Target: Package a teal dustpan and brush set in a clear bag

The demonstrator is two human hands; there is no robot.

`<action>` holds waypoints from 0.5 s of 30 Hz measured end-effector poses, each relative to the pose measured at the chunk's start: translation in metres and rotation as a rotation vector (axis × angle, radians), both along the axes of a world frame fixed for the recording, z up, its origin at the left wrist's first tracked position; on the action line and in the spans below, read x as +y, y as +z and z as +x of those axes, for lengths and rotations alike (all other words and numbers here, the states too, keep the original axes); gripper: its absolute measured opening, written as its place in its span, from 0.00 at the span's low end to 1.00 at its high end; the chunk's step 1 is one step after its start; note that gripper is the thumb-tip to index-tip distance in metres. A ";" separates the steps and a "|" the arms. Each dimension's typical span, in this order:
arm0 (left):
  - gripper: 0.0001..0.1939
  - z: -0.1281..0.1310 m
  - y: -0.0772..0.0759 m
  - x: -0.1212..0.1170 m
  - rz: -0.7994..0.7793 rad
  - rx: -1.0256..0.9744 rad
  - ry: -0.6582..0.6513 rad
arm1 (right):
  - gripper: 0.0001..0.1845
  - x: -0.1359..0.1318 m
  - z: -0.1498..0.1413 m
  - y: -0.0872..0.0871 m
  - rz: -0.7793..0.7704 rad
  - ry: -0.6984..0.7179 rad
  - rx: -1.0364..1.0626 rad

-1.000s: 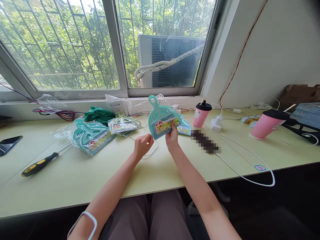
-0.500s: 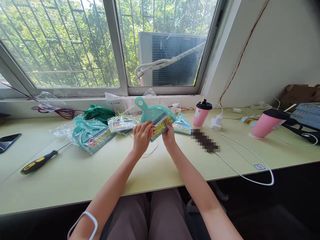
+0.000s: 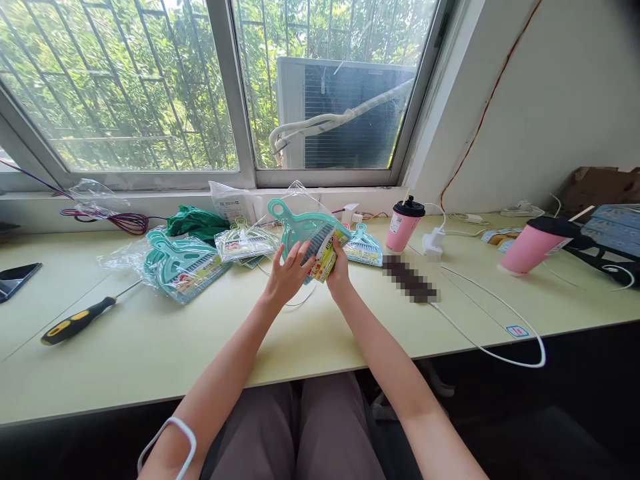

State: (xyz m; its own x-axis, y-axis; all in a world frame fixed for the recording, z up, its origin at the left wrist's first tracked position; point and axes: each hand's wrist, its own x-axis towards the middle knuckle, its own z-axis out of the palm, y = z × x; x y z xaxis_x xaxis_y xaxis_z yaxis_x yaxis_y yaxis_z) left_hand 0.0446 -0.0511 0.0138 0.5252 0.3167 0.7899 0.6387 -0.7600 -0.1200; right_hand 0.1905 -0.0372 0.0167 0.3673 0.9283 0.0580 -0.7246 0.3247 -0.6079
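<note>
A teal dustpan and brush set [image 3: 305,227] in a clear plastic bag, with a yellow printed card on it, is held tilted above the table. My right hand [image 3: 339,270] grips its lower right edge, thumb in front and the other fingers hidden behind. Across the lower left of the packet lies my left hand [image 3: 289,272], fingers spread and touching the front. Behind the packet to the right, another such set [image 3: 364,248] lies on the table. More bagged teal sets [image 3: 185,267] and a pale green one [image 3: 245,243] lie to the left.
A screwdriver [image 3: 80,320] and a phone [image 3: 17,280] lie at left, near a green plastic bag [image 3: 197,223]. At right stand two pink cups, one upright [image 3: 404,227] and one farther off [image 3: 537,247], with a white charger [image 3: 433,243]. A white cable [image 3: 500,360] loops over the table's front edge.
My left hand has loosened from its closed grip; its fingers now spread over the packet's front. The packet has shifted slightly, still in my right hand.
</note>
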 end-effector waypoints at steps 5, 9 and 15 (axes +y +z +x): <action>0.17 0.001 -0.002 0.001 0.187 0.063 0.141 | 0.09 0.001 0.001 0.001 0.000 -0.003 0.125; 0.22 0.001 -0.003 0.002 0.173 0.083 0.160 | 0.07 0.001 -0.003 0.000 0.008 -0.045 0.111; 0.31 0.005 -0.002 -0.001 0.140 0.186 0.149 | 0.10 -0.002 -0.009 -0.003 0.017 -0.012 0.039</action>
State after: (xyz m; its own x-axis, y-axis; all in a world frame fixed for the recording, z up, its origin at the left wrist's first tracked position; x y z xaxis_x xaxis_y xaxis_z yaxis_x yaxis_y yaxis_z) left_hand 0.0497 -0.0525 0.0118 0.6207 0.2961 0.7260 0.6998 -0.6268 -0.3427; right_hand 0.1817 -0.0389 0.0133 0.3811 0.9226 0.0596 -0.7432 0.3441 -0.5738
